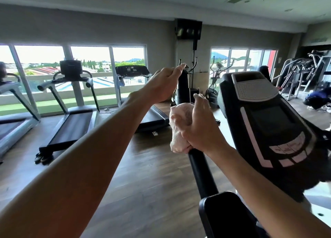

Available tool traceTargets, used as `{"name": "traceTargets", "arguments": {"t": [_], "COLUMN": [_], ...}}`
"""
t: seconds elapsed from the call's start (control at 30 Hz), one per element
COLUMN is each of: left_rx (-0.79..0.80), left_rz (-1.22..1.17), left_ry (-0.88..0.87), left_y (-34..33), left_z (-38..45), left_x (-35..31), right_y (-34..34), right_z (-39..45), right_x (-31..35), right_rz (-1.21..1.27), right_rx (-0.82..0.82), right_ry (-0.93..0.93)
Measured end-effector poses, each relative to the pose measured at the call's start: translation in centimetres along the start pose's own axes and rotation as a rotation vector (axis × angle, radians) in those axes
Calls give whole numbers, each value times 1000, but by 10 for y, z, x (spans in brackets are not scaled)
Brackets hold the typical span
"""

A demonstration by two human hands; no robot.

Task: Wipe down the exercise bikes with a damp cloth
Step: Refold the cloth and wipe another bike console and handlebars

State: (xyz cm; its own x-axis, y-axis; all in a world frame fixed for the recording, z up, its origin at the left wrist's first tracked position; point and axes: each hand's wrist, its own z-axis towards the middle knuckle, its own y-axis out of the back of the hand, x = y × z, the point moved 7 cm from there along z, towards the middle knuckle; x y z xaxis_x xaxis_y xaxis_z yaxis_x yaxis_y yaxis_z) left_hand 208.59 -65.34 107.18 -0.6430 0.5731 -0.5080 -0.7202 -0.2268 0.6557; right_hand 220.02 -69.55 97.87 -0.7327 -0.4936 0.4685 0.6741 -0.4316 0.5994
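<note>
Left forearm (pixel 75 166) across frame, both hands on the bike's handlebar post.

Left hand (pixel 165 83) sits on top of the black handlebar (pixel 183 87), fingers curled over its upper end, grip closed on it. Right hand (pixel 198 126) has its grip clamped round the pale cloth (pixel 179 128), which is wrapped on the same bar lower down, just under the left hand; cloth bunches out to the left of the fingers. Bar runs down toward the camera to a black joint (pixel 222 212). Bike console (pixel 272 119) just right of the right hand, screen dark. Treadmills (pixel 71 115) along the windows (pixel 89 58) at left, well apart from the bike. Wood floor (pixel 143 175) below.
</note>
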Motion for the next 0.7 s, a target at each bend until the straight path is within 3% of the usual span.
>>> {"name": "traceTargets", "arguments": {"t": [0.07,0.13,0.33,0.43,0.6,0.7], "left_rx": [-16,-28,-62,-150,-82,-82], "left_rz": [61,165,580,585,528,517], "left_ry": [6,-2,-55,-118,-218,-239], "left_y": [0,1,-5,-8,-14,-15], "left_z": [1,-1,-4,-12,-21,-18], "left_x": [0,-4,-5,-11,0,7], "right_y": [4,-1,-13,-11,1,3], "right_z": [0,1,1,-10,-63,-74], "right_x": [12,19,20,11,-6,-5], "right_rz": [-169,-251,-262,-194,-22,-20], "right_rx": [-74,-35,45,127,323,302], "right_ry": [59,55,-38,-51,-136,-145]}}
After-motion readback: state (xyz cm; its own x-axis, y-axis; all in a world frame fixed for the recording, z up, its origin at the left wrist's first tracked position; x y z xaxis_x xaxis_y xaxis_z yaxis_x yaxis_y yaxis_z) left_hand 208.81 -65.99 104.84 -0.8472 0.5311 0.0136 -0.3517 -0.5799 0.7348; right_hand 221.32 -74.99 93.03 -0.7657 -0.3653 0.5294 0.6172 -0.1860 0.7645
